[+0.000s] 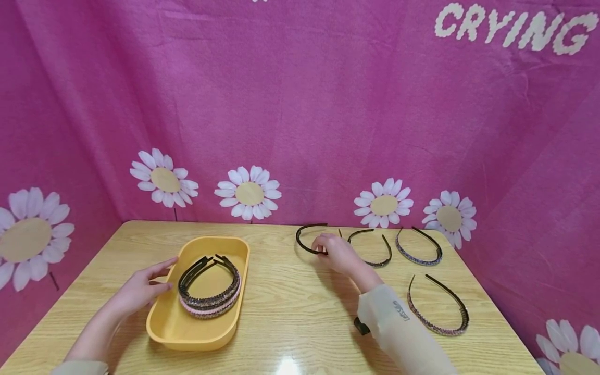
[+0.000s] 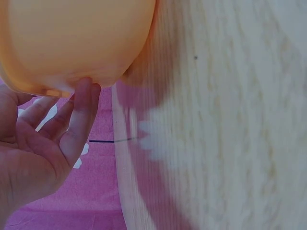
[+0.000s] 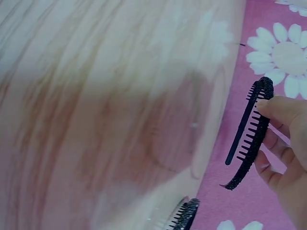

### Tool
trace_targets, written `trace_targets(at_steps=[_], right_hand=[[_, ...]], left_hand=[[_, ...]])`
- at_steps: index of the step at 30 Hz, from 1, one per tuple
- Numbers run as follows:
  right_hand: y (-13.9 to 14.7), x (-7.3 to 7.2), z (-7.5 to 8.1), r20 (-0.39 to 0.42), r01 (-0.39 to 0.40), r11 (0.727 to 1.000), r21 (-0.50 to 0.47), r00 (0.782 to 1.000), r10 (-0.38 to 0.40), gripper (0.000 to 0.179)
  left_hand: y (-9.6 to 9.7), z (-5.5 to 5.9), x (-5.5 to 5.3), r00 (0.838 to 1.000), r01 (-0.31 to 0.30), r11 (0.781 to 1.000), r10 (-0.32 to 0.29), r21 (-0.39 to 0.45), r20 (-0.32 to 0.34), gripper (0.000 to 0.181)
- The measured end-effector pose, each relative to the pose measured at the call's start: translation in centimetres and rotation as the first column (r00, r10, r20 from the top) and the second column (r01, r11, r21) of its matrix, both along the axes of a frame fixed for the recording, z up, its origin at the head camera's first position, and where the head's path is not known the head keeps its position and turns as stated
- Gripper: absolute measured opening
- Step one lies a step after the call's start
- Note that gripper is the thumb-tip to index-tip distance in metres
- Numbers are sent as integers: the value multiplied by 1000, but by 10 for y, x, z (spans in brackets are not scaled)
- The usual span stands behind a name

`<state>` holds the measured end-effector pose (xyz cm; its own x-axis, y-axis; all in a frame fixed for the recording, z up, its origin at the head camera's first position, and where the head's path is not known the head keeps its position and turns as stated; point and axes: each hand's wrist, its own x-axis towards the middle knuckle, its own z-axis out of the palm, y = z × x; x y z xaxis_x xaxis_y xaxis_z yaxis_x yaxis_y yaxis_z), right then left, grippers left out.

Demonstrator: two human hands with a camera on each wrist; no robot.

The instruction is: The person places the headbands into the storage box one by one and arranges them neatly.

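In the head view my right hand (image 1: 338, 252) pinches a black headband (image 1: 304, 242) near the back of the table. The right wrist view shows this headband (image 3: 259, 134) with its toothed inner side, between thumb and fingers, raised off the wood. A yellow tray (image 1: 187, 333) stands at the left with several stacked headbands (image 1: 211, 307) inside, dark sparkly ones and a pink one. My left hand (image 1: 136, 291) touches the tray's left edge; in the left wrist view its extended fingers (image 2: 81, 110) rest against the tray's outer wall (image 2: 81, 43).
Right of my right hand lie a dark headband (image 1: 385, 258), a bluish sparkly headband (image 1: 419, 260) and, nearer the front, a pinkish sparkly headband (image 1: 440, 329). A magenta cloth (image 1: 300, 114) with daisies hangs behind and beside the wooden table (image 1: 281, 312).
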<state>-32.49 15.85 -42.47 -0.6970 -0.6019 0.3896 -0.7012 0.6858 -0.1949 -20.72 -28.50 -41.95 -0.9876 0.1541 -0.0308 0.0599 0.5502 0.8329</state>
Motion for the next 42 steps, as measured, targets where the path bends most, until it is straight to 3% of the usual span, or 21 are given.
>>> trace_targets(at_steps=[11, 28, 42], right_hand=[[-2, 7, 22, 11, -29, 1000, -5, 1000, 29, 21], [-14, 21, 56, -44, -128, 990, -56, 991, 126, 20], [-31, 45, 91, -72, -166, 983, -72, 984, 161, 18]], left_hand=[[0, 0, 0, 1000, 2, 1000, -2, 5, -6, 63], [-2, -3, -2, 1000, -1, 1000, 1, -15, -5, 61], [0, -2, 0, 1000, -5, 1000, 5, 3, -2, 61]])
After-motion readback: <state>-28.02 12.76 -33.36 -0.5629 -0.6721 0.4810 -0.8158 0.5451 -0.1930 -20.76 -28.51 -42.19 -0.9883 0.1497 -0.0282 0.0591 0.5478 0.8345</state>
